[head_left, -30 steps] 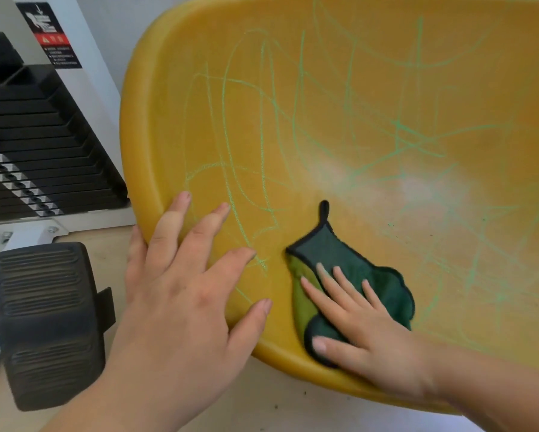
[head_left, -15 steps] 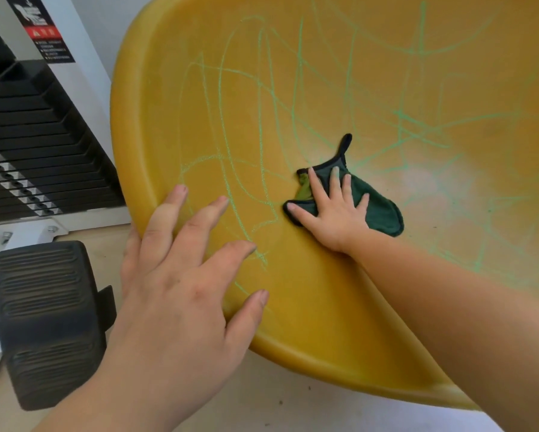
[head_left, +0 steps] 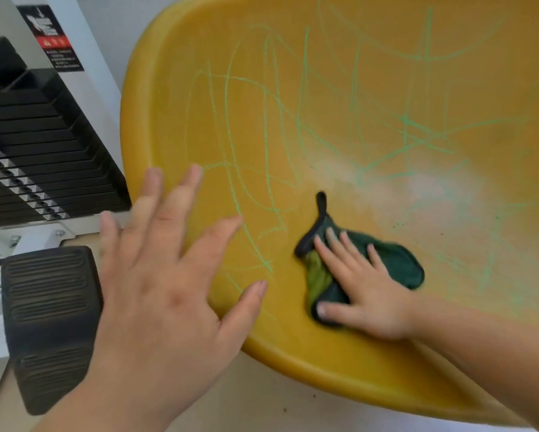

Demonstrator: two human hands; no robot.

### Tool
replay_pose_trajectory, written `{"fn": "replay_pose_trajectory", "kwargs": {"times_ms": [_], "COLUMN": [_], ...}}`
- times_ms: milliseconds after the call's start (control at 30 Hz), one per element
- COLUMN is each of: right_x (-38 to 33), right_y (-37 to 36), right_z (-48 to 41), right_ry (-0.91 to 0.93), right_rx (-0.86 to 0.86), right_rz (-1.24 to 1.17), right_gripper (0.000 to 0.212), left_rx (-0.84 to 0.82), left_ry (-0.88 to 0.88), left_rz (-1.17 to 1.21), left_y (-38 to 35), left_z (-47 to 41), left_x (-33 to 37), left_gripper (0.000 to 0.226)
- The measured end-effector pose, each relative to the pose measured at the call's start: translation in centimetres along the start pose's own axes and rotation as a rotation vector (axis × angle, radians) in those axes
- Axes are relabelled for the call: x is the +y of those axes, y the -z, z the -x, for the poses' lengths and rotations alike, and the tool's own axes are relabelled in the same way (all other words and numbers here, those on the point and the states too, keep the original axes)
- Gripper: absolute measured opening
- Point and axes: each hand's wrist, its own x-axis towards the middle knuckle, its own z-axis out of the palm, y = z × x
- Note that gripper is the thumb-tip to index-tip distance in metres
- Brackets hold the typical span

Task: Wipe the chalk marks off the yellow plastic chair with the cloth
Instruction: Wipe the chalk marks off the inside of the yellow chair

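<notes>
Most of the job lies ahead, judging from the head view, the only one given. Green chalk marks run in long loops and crossing lines over nearly all the seat of the yellow plastic chair, from its left edge to its right edge and up toward the far edge. Only one pale patch near the middle of the seat looks worked. There the lines are fainter and broken, but green shows through the haze, so I judge it smudged rather than clean.

The cloth is dark green with a lighter green fold and a black loop pointing up. It lies flat on the seat near the front edge, just below and left of the pale patch. The right hand presses on it with fingers straight and a little spread, thumb toward the front rim. Nothing curls round the cloth; it is pinned under palm and fingers.

The left hand is spread wide over the chair's front-left corner, fingers straight, holding nothing. It is blurred, and I cannot tell whether it touches the rim.

Left to do, as I judge it, are the sharp lines beside the left hand, the whole far half and the right side. Beyond the chair's left edge stand a black weight stack and a ribbed black pad.
</notes>
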Motion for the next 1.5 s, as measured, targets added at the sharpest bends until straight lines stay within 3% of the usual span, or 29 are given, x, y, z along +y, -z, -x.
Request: {"fn": "replay_pose_trajectory", "kwargs": {"times_ms": [100,233,300,400,533,633,733,900,1033,1133,1300,1400,1500], "right_x": [0.7,0.3,-0.5,-3.2,-4.7,-3.5,-1.3,-0.7,-2.4,-4.9,-4.1,-1.3,0.8], "right_y": [1.6,3.1,2.5,0.3,-0.4,-0.1,0.8,4.7,3.5,1.2,0.7,1.1,2.4], "right_z": [-6.9,-10.3,-9.2,-4.2,2.5,1.2,-5.0,-12.5,-10.1,-3.9,2.0,-1.7,-7.4], "right_ry": [-0.140,-0.207,-0.159,0.051,0.256,0.194,-0.003,-0.179,-0.016,0.235,0.353,0.251,0.032], "right_rx": [0.230,0.317,0.287,0.182,-0.022,-0.027,0.151,0.323,0.232,0.100,-0.117,-0.002,0.181], "right_rz": [-0.072,-0.121,-0.119,-0.096,-0.166,-0.124,-0.034,-0.165,-0.117,-0.057,-0.114,0.113,0.115], "right_gripper": [0.119,0.119,0.114,0.098,0.081,0.092,0.109,0.127,0.119,0.100,0.086,0.089,0.095], "left_rx": [0.049,0.001,-0.014,-0.014,0.016,0.023,0.032,0.066,0.098,0.126,0.135,0.131,0.123], "left_ry": [0.113,0.144,0.133,0.111,0.088,0.071,0.050,0.041,-0.009,-0.014,0.015,0.037,0.050], "left_rz": [0.016,-0.012,-0.024,-0.020,0.046,0.091,0.139,0.176,0.330,0.398,0.302,0.233,0.211], "left_y": [0.3,-0.1,-0.2,-0.1,-0.3,-0.5,-0.7,-1.2,-1.3,-1.5,-1.8,-1.7,-1.6], "left_z": [-0.6,-0.8,-0.8,-0.8,-0.9,-1.1,-1.1,-1.2,-1.2,-1.2,-1.4,-1.6,-1.6], "left_x": [-1.1,-1.6,-1.4,-1.4,-1.4,-1.6,-1.8,-2.0,-2.0,-2.0,-2.0,-1.9,-1.7], "left_gripper": [0.084,0.107,0.112,0.118,0.126,0.127,0.126,0.121,0.083,0.073,0.089,0.106,0.113]}}
